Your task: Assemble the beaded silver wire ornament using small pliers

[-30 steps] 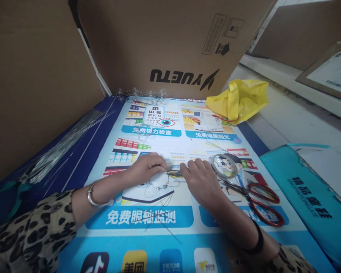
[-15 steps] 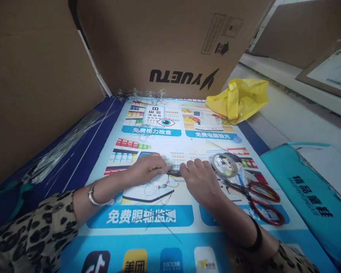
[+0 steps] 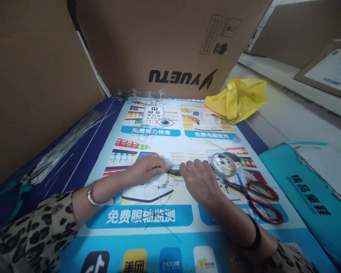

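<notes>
My left hand (image 3: 152, 167) is closed in a pinch on thin beaded wire. A loop of that beaded wire (image 3: 163, 185) hangs below its fingertips, over the printed sheet. My right hand (image 3: 201, 180) is wrapped round what looks like a pair of pliers (image 3: 174, 173). Their narrow dark jaws point left and meet the wire at my left fingertips, while the handles are hidden in my palm. Beside my right hand lie a roll of clear tape (image 3: 213, 167) and red-handled scissors (image 3: 263, 191). Loose wire pieces (image 3: 159, 214) lie crossed in front of my hands.
A bundle of thin wires (image 3: 65, 146) lies at left, near a teal-handled tool (image 3: 19, 197). Twisted wire pieces (image 3: 147, 94) sit along the cardboard box (image 3: 159, 41) at the back. A yellow bag (image 3: 235, 100) and a teal shoe box (image 3: 298, 182) are on the right.
My right hand has turned slightly, and the dark jaws show at a slightly different angle. My left hand stays in place. The view has shifted a little.
</notes>
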The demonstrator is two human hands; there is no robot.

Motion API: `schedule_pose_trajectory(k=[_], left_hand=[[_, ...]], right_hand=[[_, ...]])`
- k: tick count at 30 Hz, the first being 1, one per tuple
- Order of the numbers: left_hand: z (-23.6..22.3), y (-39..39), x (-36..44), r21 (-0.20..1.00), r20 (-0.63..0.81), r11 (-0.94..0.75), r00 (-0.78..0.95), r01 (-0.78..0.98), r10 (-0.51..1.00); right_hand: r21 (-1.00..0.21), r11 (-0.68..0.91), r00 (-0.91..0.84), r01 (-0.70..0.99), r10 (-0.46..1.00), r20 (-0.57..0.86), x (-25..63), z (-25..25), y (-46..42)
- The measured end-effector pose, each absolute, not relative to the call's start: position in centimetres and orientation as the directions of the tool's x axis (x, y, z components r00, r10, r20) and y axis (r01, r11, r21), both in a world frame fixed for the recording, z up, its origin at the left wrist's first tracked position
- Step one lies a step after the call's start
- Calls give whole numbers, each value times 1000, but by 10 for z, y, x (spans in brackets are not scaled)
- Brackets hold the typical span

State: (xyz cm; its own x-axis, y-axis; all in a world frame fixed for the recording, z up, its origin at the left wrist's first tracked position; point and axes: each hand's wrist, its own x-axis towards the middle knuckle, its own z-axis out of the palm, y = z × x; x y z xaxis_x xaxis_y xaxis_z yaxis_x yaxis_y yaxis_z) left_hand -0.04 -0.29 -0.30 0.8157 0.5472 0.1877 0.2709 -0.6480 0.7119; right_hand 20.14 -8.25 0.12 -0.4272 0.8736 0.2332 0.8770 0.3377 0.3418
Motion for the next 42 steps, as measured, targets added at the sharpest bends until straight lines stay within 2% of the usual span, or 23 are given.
schedule_pose_trajectory(k=[5,19,42], left_hand=[[-4,-3,2,751,137,-551,730,364,669],[-7,-6,3,737,141,-540,690,406,710],[-3,-17,8,647,130,-535,613,544,779]], right_hand=[[318,326,-404,890,888,221,201,4,-82],[297,261,-326,918,925,194,190,8,-84],[288,220,-271,932,951,149,186,9,-87]])
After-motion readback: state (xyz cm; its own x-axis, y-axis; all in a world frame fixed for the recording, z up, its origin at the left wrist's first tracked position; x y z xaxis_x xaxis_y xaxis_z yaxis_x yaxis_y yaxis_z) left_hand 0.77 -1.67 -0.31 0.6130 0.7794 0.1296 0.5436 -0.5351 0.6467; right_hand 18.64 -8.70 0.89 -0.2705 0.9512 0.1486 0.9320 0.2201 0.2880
